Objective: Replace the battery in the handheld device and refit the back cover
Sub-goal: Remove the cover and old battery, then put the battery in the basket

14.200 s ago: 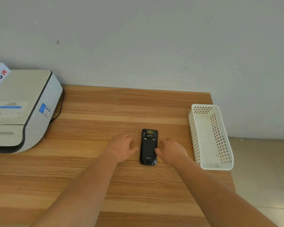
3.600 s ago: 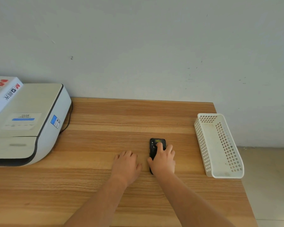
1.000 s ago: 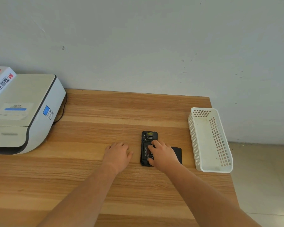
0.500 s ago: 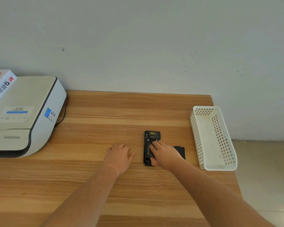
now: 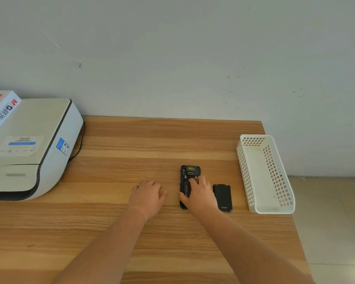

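At the far left a big white printer (image 5: 29, 148) sits on the wooden bench (image 5: 131, 140). A white box with red letters (image 5: 0, 107) lies on top of the printer, at its left edge. A black cable (image 5: 79, 144) runs down the printer's right side.

Next comes the left hand (image 5: 147, 195). It lies flat on the bench, palm down, with its fingers loose and spread a little. It holds nothing. It is near the handheld device (image 5: 190, 173) but does not touch it.

The handheld device is black and lies face down in the middle of the bench. Its back is open, so the inside shows. The right hand (image 5: 199, 193) rests on top of it. The fingers reach into the open part, and the thumb sits at the left edge of the device. I cannot tell if the fingers are holding anything in there.

Just to the right of that hand lies the black back cover (image 5: 222, 197), flat on the bench and apart from the device.

At the far right a white basket (image 5: 242, 167) with little holes stands near the edge of the bench.
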Demonstrator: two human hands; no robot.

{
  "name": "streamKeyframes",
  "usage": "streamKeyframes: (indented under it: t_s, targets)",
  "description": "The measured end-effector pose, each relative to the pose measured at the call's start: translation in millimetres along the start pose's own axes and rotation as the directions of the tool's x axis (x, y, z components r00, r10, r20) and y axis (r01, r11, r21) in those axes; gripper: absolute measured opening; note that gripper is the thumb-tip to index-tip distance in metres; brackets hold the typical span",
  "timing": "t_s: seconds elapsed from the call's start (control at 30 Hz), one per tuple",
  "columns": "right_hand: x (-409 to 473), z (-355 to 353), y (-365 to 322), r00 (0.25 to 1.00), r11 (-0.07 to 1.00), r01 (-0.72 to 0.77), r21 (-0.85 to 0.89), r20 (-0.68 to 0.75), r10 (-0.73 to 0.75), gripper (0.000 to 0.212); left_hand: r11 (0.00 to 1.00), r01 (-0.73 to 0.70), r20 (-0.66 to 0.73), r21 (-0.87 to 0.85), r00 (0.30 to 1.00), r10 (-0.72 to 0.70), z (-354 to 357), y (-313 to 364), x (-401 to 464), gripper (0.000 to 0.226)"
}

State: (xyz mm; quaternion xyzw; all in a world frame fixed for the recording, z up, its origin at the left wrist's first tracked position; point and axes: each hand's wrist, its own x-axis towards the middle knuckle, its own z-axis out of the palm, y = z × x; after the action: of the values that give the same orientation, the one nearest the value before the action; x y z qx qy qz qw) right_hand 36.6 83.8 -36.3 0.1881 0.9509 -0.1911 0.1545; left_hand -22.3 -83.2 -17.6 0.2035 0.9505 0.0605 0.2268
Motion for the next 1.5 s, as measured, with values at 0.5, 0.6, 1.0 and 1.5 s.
streamKeyframes:
  t_s: [0.5, 0.6, 1.0, 1.5]
  targets:
    - [15.9, 6.6, -30.1, 0.945, 0.941, -0.326, 0.091, 0.044, 0.324, 0.049, 0.999, 0.001, -0.011, -0.038, 1.000, -0.001, 1.6, -9.5, 1.1, 0.039]
    - [13.7, 4.2, -28.0, 0.949, 0.941, -0.316, 0.119, 0.048, 0.312, 0.053, 0.999, -0.005, -0.018, -0.033, 1.000, 0.005, 0.2, -8.9, 1.3, 0.039]
    - [-4.7, -40.9, 9.3, 0.955, 0.938, -0.238, 0.253, -0.114, 0.273, 0.049, 0.999, -0.017, 0.010, 0.027, 1.000, 0.017, -9.7, 18.8, 3.7, 0.046]
    - [-7.1, -129.2, 138.8, 0.870, 0.901, -0.321, 0.290, -0.286, 0.402, 0.052, 0.998, 0.013, 0.028, 0.056, 0.999, -0.015, -4.3, 58.0, 4.7, 0.045]
